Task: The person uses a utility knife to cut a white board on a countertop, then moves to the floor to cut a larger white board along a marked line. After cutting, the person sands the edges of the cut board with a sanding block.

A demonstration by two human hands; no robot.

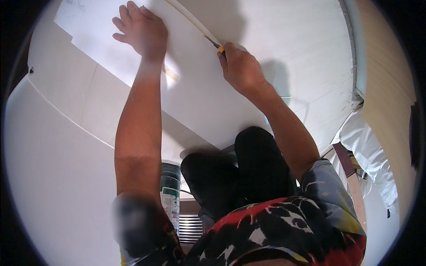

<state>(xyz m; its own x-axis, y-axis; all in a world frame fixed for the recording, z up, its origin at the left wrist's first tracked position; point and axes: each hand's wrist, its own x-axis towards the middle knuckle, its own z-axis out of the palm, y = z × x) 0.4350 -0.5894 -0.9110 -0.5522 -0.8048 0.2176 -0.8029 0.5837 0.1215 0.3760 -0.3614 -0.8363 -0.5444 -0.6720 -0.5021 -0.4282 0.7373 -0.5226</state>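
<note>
A large white board (202, 95) lies flat in front of me, its near corner beside my knees. My left hand (144, 33) rests on its far left part, fingers spread, holding nothing. My right hand (242, 66) is closed around a utility knife (221, 49) with a yellow and dark handle. The knife's dark blade points to the far left and meets the board's right edge. From there a narrow pale strip (188, 17) runs along that edge toward the top of the view. A short beige strip (170, 73) lies on the board beside my left wrist.
A dark green bucket (170, 177) with a label stands by my left elbow, near a slatted vent (191, 228). White plastic sheeting (368, 155) hangs at the right. A pale wall edge (350, 48) bounds the light floor (301, 40).
</note>
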